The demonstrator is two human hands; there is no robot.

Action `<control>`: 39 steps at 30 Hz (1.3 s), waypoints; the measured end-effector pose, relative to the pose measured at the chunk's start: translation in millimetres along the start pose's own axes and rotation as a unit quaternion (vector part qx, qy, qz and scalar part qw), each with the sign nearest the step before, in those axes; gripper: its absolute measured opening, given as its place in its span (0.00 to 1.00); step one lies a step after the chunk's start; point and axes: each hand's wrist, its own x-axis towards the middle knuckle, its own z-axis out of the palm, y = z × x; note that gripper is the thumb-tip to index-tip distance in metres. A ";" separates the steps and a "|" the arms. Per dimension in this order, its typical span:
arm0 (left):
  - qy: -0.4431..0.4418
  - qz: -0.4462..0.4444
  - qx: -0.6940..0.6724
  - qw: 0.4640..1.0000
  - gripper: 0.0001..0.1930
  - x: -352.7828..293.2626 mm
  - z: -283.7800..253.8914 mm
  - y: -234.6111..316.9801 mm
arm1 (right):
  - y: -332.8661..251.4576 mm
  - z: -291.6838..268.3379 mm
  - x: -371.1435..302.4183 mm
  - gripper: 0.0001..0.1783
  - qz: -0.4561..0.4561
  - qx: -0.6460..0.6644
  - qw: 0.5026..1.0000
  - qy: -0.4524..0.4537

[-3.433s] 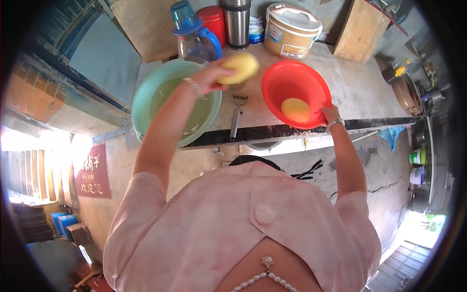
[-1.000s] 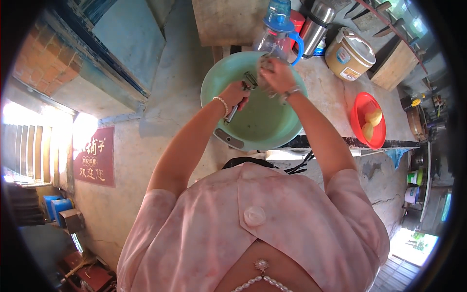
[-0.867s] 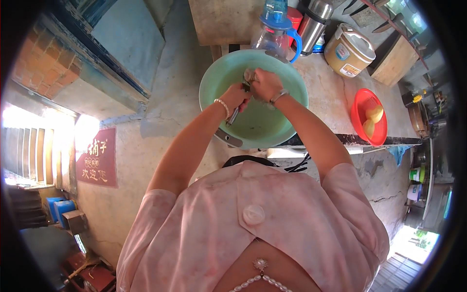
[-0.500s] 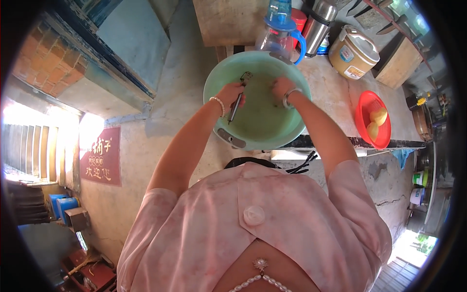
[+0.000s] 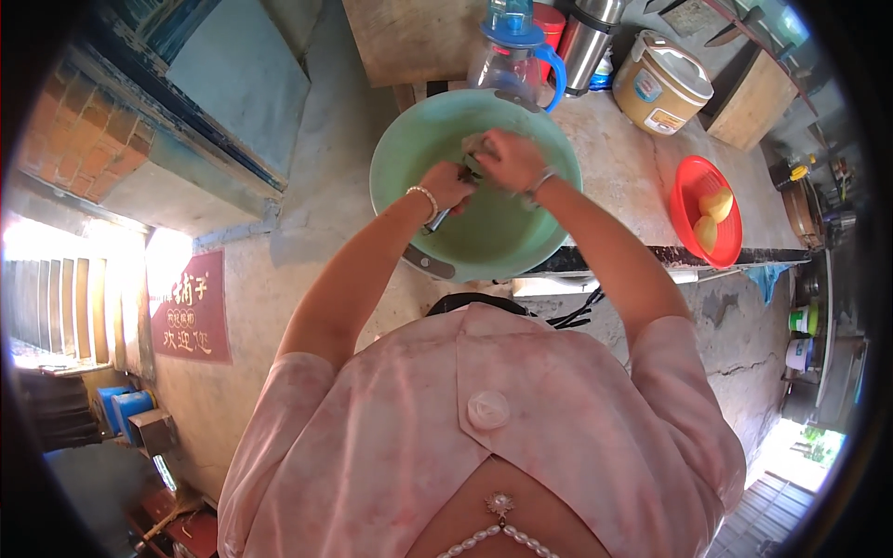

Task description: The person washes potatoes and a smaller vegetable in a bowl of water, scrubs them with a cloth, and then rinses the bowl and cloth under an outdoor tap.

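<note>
A pale green basin (image 5: 383, 153) holds murky liquid and stands at the counter's front edge. Over it, my left hand (image 5: 448, 184) is closed around a peeler (image 5: 435, 222) with a slim silvery handle, tilted so its lower end points towards me. My right hand (image 5: 512, 160), with a bracelet at its wrist, is curled against the peeler's head. Its fingers are pressed together and blurred by motion. Something small and greyish shows at their tips, but I cannot make it out. The peeler's head is mostly hidden between my two hands.
A red basket (image 5: 682, 219) with two pale yellow peeled pieces sits right of the basin. Behind are a jug with a blue lid (image 5: 507, 65), a steel flask (image 5: 588, 51) and a gold rice cooker (image 5: 656, 88). A wooden board (image 5: 752, 100) leans further right.
My right hand has risen out of the liquid on the basin's right side and moved left to the peeler. My left hand still grips the peeler. The whole view has shifted slightly.
</note>
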 end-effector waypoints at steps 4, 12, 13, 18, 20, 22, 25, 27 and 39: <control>-0.011 0.008 -0.079 0.997 0.06 -4.0 5.0 0.4 | -6.7 13.4 -1.8 0.10 0.035 -0.111 0.991 -0.072; 0.091 -0.002 0.261 0.961 0.11 19.8 -12.3 -47.4 | 33.2 -27.9 34.9 0.19 0.205 -0.139 0.922 -0.297; 0.168 0.052 0.282 0.943 0.13 21.5 -8.7 -50.1 | 53.8 -4.7 23.0 0.21 0.160 -0.139 0.937 -0.278; 0.080 -0.041 0.324 0.942 0.12 12.9 -8.5 -17.5 | 75.4 56.3 -20.1 0.18 0.140 -0.166 0.959 -0.181; 0.054 -0.104 0.206 0.972 0.10 14.6 -14.7 -21.8 | 49.7 26.7 -11.0 0.19 0.084 -0.086 0.943 -0.310; 0.031 -0.035 -0.148 0.988 0.06 15.9 -21.6 -24.8 | 52.5 20.2 -1.0 0.21 0.060 -0.103 0.941 -0.316; 0.009 -0.012 -0.360 0.933 0.03 11.0 -19.1 -9.9 | 36.5 5.0 4.2 0.23 0.058 -0.071 0.957 -0.276; 0.000 0.030 -0.456 0.890 0.03 13.4 -13.7 -6.7 | -4.9 -14.3 3.4 0.23 0.107 0.073 0.958 -0.255; -0.004 0.123 -0.047 0.991 0.18 6.5 5.9 5.4 | -11.2 -101.9 -47.4 0.15 0.237 0.214 0.939 -0.126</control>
